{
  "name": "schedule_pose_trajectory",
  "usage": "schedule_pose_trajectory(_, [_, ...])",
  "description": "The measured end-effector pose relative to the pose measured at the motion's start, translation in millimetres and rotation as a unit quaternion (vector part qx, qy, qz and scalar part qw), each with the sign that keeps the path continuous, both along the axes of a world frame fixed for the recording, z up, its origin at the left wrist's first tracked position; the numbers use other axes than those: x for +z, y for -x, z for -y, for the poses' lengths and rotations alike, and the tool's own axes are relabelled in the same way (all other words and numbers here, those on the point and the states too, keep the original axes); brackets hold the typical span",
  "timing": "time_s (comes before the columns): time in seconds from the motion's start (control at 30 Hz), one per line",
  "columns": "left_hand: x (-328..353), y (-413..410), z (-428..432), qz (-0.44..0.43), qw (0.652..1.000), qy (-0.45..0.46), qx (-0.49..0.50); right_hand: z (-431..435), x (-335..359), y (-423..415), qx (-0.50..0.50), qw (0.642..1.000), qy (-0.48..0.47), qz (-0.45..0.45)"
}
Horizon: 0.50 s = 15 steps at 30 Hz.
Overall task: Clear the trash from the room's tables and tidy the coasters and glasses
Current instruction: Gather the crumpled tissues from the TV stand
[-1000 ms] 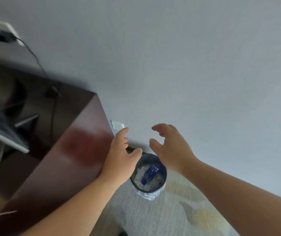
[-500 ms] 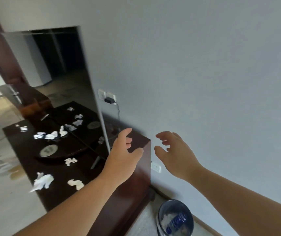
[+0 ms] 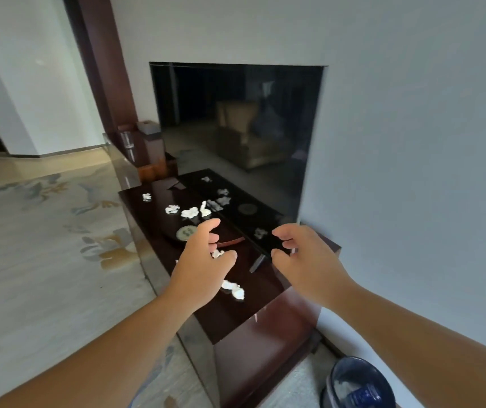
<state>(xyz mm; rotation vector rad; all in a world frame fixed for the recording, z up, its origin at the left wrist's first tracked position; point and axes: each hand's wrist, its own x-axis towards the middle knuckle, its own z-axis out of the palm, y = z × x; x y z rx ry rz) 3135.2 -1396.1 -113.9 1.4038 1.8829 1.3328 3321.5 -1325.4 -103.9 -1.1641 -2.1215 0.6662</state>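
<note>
Several crumpled white tissues lie scattered on the dark wooden TV console (image 3: 236, 316); one tissue (image 3: 234, 288) sits near its front end, others (image 3: 189, 212) farther back. A round patterned coaster (image 3: 186, 232) rests on a dark tray just beyond my left hand (image 3: 199, 270). Both hands hover above the console with fingers loosely spread and nothing in them; my right hand (image 3: 306, 265) is in front of the TV's lower corner. A clear glass (image 3: 127, 140) stands at the console's far end. The bin (image 3: 358, 384) at bottom right holds a blue bottle and paper.
A large dark TV (image 3: 236, 136) stands on the console against the grey wall. A tissue box (image 3: 148, 127) sits on a block beside the glass. Patterned carpet (image 3: 44, 245) spreads to the left of the console.
My view has swung up and left from the bin to the console top. Both hands stay empty and have moved out over the scattered tissues.
</note>
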Motion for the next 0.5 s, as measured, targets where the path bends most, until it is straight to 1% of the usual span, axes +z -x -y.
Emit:
schedule_pose_trajectory(0.23, [-12.4, 57.5, 20.8, 0.029, 0.999, 0.003, 0.031, 11.5, -17.2, 56.2, 0.038, 0.999, 0.019, 0.021])
schedule_pose_trajectory(0.37, [-24.9, 73.5, 15.0, 0.036, 0.998, 0.016, 0.057, -5.7, -23.2, 73.2, 0.058, 0.997, 0.019, 0.04])
schedule_pose_trajectory(0.5, [-29.9, 90.8, 2.9, 0.016, 0.996, 0.04, 0.081, -34.7, -23.9, 83.1, 0.079, 0.996, 0.019, 0.047])
